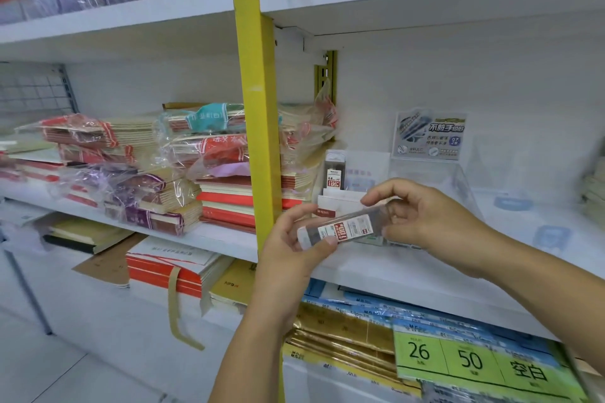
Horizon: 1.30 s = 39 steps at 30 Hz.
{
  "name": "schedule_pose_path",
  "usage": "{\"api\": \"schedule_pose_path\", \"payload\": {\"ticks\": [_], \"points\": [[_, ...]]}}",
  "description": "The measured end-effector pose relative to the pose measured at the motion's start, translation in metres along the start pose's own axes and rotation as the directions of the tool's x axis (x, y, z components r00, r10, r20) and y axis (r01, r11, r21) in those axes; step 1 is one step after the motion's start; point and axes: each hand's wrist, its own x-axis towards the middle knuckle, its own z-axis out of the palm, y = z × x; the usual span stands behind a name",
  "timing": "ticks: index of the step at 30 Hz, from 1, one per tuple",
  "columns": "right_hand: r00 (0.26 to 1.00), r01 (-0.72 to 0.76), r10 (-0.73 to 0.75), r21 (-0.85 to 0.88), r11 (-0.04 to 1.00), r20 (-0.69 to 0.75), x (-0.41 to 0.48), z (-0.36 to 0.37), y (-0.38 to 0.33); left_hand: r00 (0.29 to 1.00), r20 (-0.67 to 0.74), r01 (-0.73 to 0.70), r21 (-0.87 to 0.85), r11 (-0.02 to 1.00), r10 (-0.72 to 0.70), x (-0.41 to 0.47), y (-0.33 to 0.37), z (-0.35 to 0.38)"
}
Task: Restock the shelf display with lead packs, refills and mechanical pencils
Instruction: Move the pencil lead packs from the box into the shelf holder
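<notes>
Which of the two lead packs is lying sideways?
The lead pack held between the left hand and right hand; the other pack stands upright in the display box.

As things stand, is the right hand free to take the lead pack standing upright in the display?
Probably not yet: the right hand pinches the labelled pack that the left hand also holds. The upright lead pack stands unobstructed behind.

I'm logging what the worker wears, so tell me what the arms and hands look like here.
No gloves, rings or watch on the left hand or right hand. The left forearm and right forearm are uncovered, with no sleeve in view.
</notes>
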Motion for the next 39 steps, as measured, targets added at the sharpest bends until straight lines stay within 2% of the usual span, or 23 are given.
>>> {"api": "schedule_pose_path", "payload": {"ticks": [3,7,9,11,13,15,18,21,24,27,32,35,39], "points": [[1.0,0.021,-0.021,-0.068,0.998,0.002,0.002,0.001,0.001,0.998,-0.042,-0.042,0.003,0.999,0.042,0.003,0.002,0.004],[0.992,0.114,-0.127,-0.294,0.949,-0.023,0.013,0.004,-0.004,0.997,-0.016,-0.078,0.093,0.993,0.08,0.011,0.005,0.006],[0.986,0.163,-0.159,-0.382,0.91,0.042,0.02,0.005,-0.009,0.995,-0.005,-0.098,0.103,0.99,0.099,0.014,0.004,0.009],[0.982,0.187,-0.164,-0.364,0.912,0.092,0.029,0.0,-0.012,0.984,-0.029,-0.164,0.205,0.965,0.173,0.016,0.002,0.014],[0.983,0.178,-0.183,-0.287,0.941,0.01,0.041,-0.012,-0.016,0.951,-0.038,-0.259,0.436,0.862,0.305,0.019,-0.003,0.018],[0.966,0.187,-0.22,-0.218,0.958,-0.139,0.056,-0.023,-0.021,0.917,0.039,-0.326,0.648,0.689,0.398,0.022,-0.009,0.022],[0.903,0.242,-0.31,-0.246,0.939,-0.296,0.08,-0.025,-0.023,0.906,0.165,-0.361,0.782,0.509,0.39,0.026,-0.019,0.026],[0.857,0.248,-0.4,-0.419,0.873,-0.325,0.1,-0.013,-0.014,0.904,0.223,-0.381,0.808,0.449,0.366,0.028,-0.03,0.026],[0.861,0.209,-0.427,-0.573,0.793,-0.277,0.115,-0.006,-0.003,0.893,0.235,-0.395,0.818,0.418,0.385,0.029,-0.034,0.022],[0.873,0.213,-0.439,-0.643,0.736,-0.213,0.124,-0.002,0.005,0.886,0.248,-0.408,0.819,0.403,0.393,0.029,-0.035,0.019],[0.906,0.186,-0.391,-0.678,0.712,-0.163,0.134,-0.003,0.012,0.881,0.265,-0.424,0.811,0.403,0.393,0.029,-0.034,0.017],[0.934,0.114,-0.333,-0.77,0.627,-0.133,0.134,-0.003,0.015,0.881,0.27,-0.43,0.8,0.418,0.389,0.027,-0.035,0.017],[0.937,0.095,-0.336,-0.858,0.504,-0.093,0.128,-0.006,0.009,0.876,0.3,-0.451,0.787,0.422,0.377,0.027,-0.036,0.014]]}}
